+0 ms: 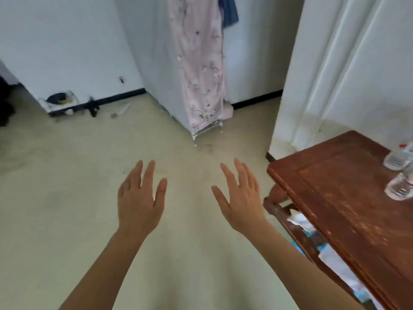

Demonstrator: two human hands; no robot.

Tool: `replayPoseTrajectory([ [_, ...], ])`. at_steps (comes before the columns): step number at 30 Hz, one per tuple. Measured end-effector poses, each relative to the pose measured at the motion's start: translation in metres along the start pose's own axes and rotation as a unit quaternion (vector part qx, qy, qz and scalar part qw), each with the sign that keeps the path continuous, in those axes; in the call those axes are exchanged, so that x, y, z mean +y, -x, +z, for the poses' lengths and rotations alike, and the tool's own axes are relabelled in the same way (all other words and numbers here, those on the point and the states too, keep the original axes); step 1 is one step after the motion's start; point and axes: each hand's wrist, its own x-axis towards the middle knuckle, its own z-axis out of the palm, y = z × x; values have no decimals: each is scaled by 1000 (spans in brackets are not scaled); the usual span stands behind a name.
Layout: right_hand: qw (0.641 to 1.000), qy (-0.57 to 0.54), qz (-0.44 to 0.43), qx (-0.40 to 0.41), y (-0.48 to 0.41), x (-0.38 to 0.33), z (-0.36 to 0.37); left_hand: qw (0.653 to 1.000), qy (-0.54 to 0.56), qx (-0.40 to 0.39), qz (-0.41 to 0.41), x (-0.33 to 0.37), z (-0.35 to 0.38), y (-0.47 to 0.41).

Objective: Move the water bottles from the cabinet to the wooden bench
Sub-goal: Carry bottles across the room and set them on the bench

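**benchwatcher:** Both hands empty right now. Left hand (139, 199) and right hand (240, 198) hover palm-down over bare floor, fingers spread, gripping nothing. 2 water bottles (400, 173) already sit on the wooden bench (335, 198), off to the right of the right hand, close to each other.

**tapwater_99:** My worry is they're light and crowded together. Set another one down carelessly and it could knock them over, maybe rolling off. Can't spot the cabinet for sure either.
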Motion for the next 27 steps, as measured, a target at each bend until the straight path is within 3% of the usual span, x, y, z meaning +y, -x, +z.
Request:
replayPoseTrajectory([
  [4, 986, -53, -157, -7, -43, -191, 72, 990, -46, 67, -118, -167, -97, 36],
  [5, 985, -55, -164, -2, -46, -203, 72, 989, -50, 71, -123, -174, -104, 36],
  [6, 976, -76, -205, -3, -52, -270, 96, 980, -70, 95, -159, -228, -137, 55],
  [15, 907, -180, -378, -34, -57, -588, 191, 908, -174, 229, -306, -454, -309, 138],
  [27, 819, -275, -486, -128, -25, -863, 394, 843, -262, 164, -440, -697, -373, 199],
])
